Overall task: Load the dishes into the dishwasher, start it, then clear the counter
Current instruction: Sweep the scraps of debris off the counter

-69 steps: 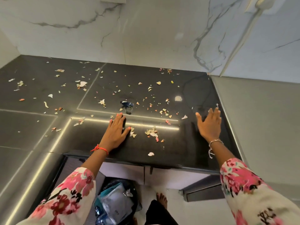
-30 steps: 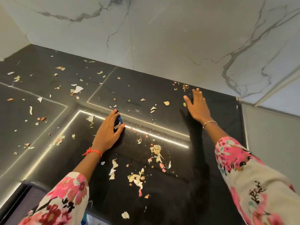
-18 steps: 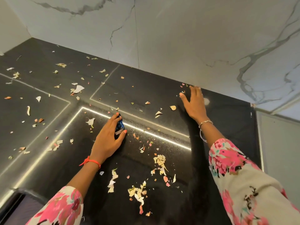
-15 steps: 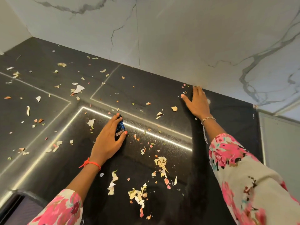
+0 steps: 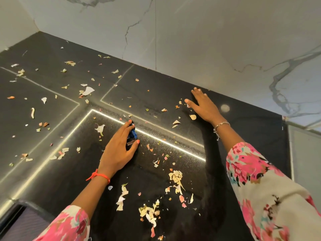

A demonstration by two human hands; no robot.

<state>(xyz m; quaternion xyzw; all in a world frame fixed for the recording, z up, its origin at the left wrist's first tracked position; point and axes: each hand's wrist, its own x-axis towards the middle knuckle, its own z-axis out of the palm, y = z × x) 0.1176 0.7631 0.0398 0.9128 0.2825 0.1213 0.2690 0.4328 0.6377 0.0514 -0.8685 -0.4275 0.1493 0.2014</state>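
Note:
A glossy black counter (image 5: 52, 108) is strewn with several small scraps of vegetable peel and paper. My left hand (image 5: 119, 146) lies on the counter with its fingers curled over a small blue wrapper (image 5: 132, 133). My right hand (image 5: 204, 106) lies flat and open on the counter near the back wall, fingers spread, with peel scraps (image 5: 192, 117) just beside its thumb side. A heap of pale peelings (image 5: 176, 178) sits between my arms, and another heap (image 5: 150, 213) lies nearer the front edge.
A white marble wall (image 5: 191, 40) rises right behind the counter. A grey side panel (image 5: 305, 162) bounds the counter on the right. Bright strip-light reflections cross the black surface. The counter's front-left corner edge (image 5: 15, 204) drops to a dark opening.
My right hand has slid left along the back wall, pushing scraps with it. My left hand has stayed on the blue wrapper. The camera has leaned in closer over the counter.

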